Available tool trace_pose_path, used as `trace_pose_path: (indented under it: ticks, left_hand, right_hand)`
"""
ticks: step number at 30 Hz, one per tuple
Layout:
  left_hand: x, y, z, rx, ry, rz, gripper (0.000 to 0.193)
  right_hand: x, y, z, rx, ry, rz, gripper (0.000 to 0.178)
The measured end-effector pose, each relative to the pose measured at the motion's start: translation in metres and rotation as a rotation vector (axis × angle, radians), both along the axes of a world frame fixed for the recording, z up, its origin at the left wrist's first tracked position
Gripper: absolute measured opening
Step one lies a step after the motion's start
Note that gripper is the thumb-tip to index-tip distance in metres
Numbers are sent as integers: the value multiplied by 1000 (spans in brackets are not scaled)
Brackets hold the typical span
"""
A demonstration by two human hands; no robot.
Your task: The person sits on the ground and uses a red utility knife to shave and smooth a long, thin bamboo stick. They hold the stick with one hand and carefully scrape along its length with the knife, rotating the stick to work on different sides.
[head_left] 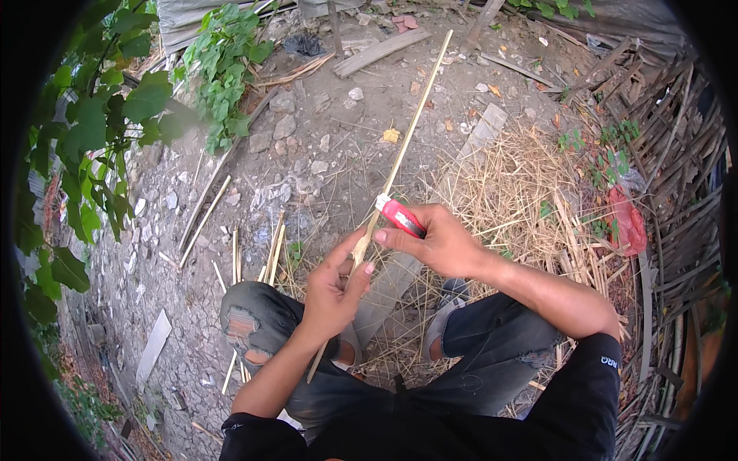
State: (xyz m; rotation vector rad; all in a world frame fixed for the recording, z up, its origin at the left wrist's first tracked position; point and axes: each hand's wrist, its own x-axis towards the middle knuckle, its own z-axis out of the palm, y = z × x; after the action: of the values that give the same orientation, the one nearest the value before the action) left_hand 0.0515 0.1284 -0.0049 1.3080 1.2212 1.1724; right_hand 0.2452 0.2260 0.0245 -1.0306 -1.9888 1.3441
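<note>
Gripping a long bamboo strip, my left hand is closed around its lower part, thumb up along the wood, just above my knees. From that grip the strip runs up and away over the dirt ground, its far tip near a plank at the top of my view; a short length pokes out below my hand toward my lap.

My right hand is closed on a red cutter, held against the strip just above my left thumb. I cannot see the blade itself, so I cannot tell how it meets the wood. Both hands are nearly touching.

Going by size around me: leafy green plants fill the left side, and a heap of old split bamboo curves down the right. Between them lies a pile of dry straw, reaching under my right forearm. My jeans are torn at the left knee. A red plastic bag sits at the straw's edge. Several cut sticks lie just beyond my left knee, and small stones are scattered farther off.
</note>
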Motion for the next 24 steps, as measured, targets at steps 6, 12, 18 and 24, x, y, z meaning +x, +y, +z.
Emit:
trace_pose_path:
  ticks: [6, 12, 18, 24]
  left_hand:
    - [-1, 1, -14, 93, 374, 11, 47]
    - [4, -2, -13, 98, 296, 6, 44]
    - [-28, 18, -17, -45, 383, 132, 44]
    - [-15, 7, -6, -178, -28, 1, 53]
  right_hand:
    - [-3, -5, -12, 78, -14, -20, 17]
    - [4, 4, -9, 204, -3, 150, 6]
    - [7, -5, 2, 16, 27, 593, 10]
    - [9, 8, -7, 84, 135, 71, 23]
